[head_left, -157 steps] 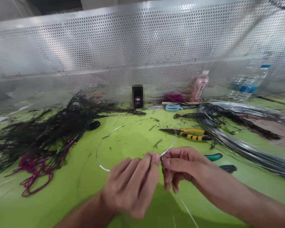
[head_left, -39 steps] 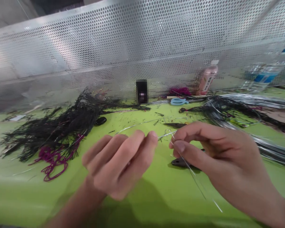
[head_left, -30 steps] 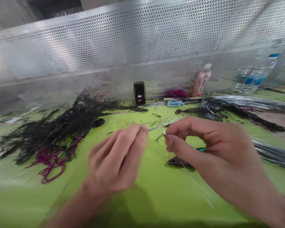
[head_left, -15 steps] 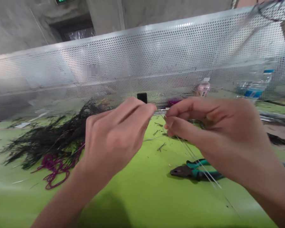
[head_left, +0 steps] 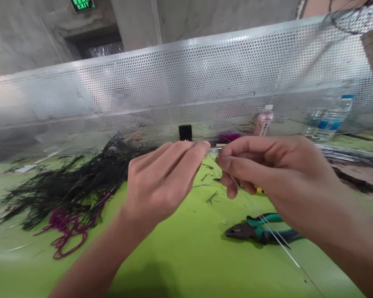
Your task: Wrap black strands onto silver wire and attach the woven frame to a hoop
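Note:
My right hand (head_left: pixel 282 178) pinches a thin wire (head_left: pixel 281 240) between thumb and forefinger. The wire's pale length slants down to the right under the palm, across the pliers. Opposite it, my left hand (head_left: pixel 161 186) is closed with its back to me, fingertips pointing at the right hand across a small gap. What those fingers hold is hidden behind them. Pliers (head_left: pixel 240 231) with green and black handles lie on the table below my right hand, jaws to the left.
Dark stringy strands (head_left: pixel 77 178) are heaped at left, with tangled purple cord (head_left: pixel 66 231) beside them. Dark clippings (head_left: pixel 211 197) dot the green table (head_left: pixel 186 256). A perforated metal panel (head_left: pixel 174 78) stands behind, with a pink bottle (head_left: pixel 263 121) and a clear bottle (head_left: pixel 331 122) near it.
My left hand has shifted right, closer to the right hand. More curled fingers of my right hand show below its pinch. The view has moved slightly.

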The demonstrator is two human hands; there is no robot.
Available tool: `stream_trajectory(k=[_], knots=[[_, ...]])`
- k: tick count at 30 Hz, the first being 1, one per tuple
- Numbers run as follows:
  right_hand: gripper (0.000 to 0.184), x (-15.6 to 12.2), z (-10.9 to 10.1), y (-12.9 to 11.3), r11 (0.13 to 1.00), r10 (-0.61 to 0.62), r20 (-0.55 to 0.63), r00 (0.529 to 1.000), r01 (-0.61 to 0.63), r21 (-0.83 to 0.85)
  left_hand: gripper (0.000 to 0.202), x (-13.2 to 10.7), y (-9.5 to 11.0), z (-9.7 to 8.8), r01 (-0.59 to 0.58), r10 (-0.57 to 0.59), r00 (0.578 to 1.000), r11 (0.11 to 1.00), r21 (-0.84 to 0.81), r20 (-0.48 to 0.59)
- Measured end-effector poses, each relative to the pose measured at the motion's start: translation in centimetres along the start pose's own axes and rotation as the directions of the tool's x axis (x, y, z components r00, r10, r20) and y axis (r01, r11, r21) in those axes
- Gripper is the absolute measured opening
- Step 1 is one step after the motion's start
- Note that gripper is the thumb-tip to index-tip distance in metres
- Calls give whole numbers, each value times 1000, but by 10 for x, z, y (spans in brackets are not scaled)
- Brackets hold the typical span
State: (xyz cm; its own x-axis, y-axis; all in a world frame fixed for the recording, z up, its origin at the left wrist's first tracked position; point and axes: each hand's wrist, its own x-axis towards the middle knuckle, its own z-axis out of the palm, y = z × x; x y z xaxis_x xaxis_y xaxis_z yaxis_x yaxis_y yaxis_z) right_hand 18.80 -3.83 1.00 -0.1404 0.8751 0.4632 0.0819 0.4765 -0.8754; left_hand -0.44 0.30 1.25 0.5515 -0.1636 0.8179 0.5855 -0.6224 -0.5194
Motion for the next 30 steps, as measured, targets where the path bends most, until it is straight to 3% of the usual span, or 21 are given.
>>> stream_trajectory(k=[6,10,14,17,20,23,26,28,30], knots=[[15,1,3,1,999,24,16,1000,-24,-23,12,-3,4,-1,36,-35,999,999,-39,7],[18,2,2,3,1000,10,8,1000,-10,2,4,-2,7,-6,162,-159,986,985,-58,47],[18,0,-3,0,1000,7,-1,1000,-7,-2,6,3,7,-14,254,-232,959,958,-131,164],[22,-1,-7,-3,1000,-2,-13,1000,2,-6,14,6,1,-21,362,-290,912,901,-237,290],[22,-1,-11,-2,998,-39,-48,998,36,-58,33,7,-9,-30,504,-331,830,790,-350,450],[22,0,-15,0,995,-35,-59,998,29,-97,54,7,-22,-41,655,-235,661,644,-396,712],[21,1,-18,1,996,-19,-64,998,14,-86,58,9,-35,-53,757,-59,519,494,-427,853],[21,2,-20,1,996,-25,-79,997,18,-91,41,11,-41,-56,829,-4,478,333,-449,878],[24,2,-20,2,994,-39,-92,995,30,-105,28,12,-44,-55,864,13,469,200,-462,883]])
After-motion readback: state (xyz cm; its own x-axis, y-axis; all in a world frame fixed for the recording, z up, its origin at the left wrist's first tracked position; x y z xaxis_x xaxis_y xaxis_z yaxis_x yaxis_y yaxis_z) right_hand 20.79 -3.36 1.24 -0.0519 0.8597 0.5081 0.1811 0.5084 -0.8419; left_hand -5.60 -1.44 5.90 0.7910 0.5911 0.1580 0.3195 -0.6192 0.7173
